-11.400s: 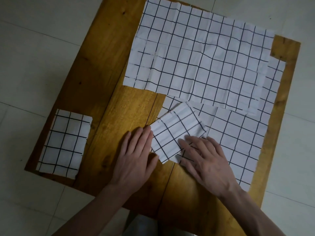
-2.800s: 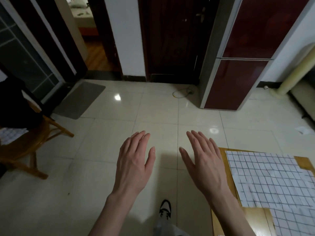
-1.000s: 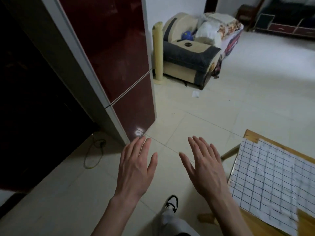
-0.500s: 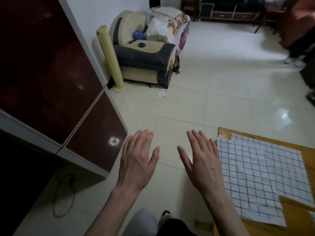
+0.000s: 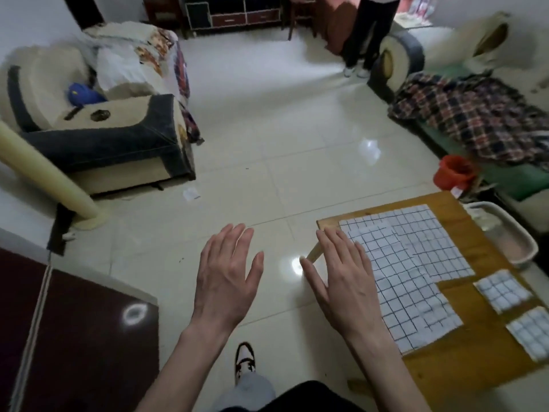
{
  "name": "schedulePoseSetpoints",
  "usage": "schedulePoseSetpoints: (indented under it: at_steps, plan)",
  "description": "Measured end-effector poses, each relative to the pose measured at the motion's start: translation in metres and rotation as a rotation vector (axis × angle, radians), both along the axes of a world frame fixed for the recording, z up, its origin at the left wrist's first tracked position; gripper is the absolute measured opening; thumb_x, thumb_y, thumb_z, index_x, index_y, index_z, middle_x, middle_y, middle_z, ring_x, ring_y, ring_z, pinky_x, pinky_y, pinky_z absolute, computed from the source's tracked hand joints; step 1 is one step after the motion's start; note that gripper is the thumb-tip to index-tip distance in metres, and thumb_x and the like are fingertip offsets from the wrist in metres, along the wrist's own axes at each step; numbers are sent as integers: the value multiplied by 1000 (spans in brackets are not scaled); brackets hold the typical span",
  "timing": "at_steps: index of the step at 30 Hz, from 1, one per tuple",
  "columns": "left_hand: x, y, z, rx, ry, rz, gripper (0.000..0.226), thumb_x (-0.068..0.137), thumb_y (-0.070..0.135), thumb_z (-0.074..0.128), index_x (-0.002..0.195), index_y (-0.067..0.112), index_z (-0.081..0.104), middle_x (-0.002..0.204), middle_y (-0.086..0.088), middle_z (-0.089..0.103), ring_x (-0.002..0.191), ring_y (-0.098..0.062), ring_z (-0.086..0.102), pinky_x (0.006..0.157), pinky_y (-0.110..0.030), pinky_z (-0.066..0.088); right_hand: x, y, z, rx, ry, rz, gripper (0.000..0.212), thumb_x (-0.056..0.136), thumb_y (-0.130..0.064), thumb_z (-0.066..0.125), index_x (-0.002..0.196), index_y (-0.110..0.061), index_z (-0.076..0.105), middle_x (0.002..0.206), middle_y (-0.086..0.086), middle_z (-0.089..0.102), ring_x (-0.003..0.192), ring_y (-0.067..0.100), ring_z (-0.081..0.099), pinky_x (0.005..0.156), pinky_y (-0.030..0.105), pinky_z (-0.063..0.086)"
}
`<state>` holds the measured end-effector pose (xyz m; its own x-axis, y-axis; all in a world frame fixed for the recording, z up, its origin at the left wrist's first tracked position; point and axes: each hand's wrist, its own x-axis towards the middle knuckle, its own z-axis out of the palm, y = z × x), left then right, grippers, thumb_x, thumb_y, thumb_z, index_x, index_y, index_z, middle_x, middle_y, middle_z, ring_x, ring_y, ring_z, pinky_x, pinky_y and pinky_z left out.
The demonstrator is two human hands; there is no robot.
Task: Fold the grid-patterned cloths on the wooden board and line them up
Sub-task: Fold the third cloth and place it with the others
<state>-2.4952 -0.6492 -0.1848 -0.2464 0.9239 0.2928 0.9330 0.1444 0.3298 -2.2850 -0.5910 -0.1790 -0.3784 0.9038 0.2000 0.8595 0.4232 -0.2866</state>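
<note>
My left hand (image 5: 227,278) and right hand (image 5: 344,281): flat, empty, lower centre. Wooden board (image 5: 463,364), lower right: unfolded grid cloths (image 5: 416,263); two folded cloths (image 5: 502,289) at right edge.

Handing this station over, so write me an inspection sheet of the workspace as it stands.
Surface: brown wooden board, bare at its edges.
Job's things: large unfolded white grid-patterned cloths overlapping; two small folded grid cloths side by side at the right, apart.
Clutter: white plastic basin beside the board.
Grippers: left hand and right hand open, empty, off the board.
Cables: nothing seen.
Surroundings: tiled floor, beige armchair, plaid blanket, red bag, a standing person's legs.
</note>
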Motion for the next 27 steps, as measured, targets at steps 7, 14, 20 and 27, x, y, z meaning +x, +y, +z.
schedulePoseSetpoints:
  at_steps: [7,14,20,27]
  plan:
    - [-17,73,-5,31,-2,-304,52,106,41,44,145,10,57,149,-9,57,146,-27,44,118,-49,38,-17,18,-3,1,1,-266,67,108,-60,29,160,-18,37,164,1,41,156,16,28,129,38,15]
    - [19,127,-15,73,-10,-594,47,105,35,50,142,8,59,147,-10,59,144,-29,46,116,-47,40,14,24,-7,-22,1,-531,67,108,-61,30,160,-19,36,164,3,41,156,18,27,128,41,18]
    - [68,168,-22,82,-35,-756,47,103,34,53,142,8,60,147,-10,60,143,-29,48,115,-49,42,53,28,-22,-53,-6,-712,68,108,-63,28,160,-20,37,163,1,42,156,17,28,128,43,22]
    - [119,214,-39,25,-34,-866,48,106,37,47,141,9,61,148,-9,59,148,-26,44,117,-47,40,95,46,-43,-85,45,-854,67,108,-62,29,159,-20,38,162,2,43,155,17,32,127,43,24]
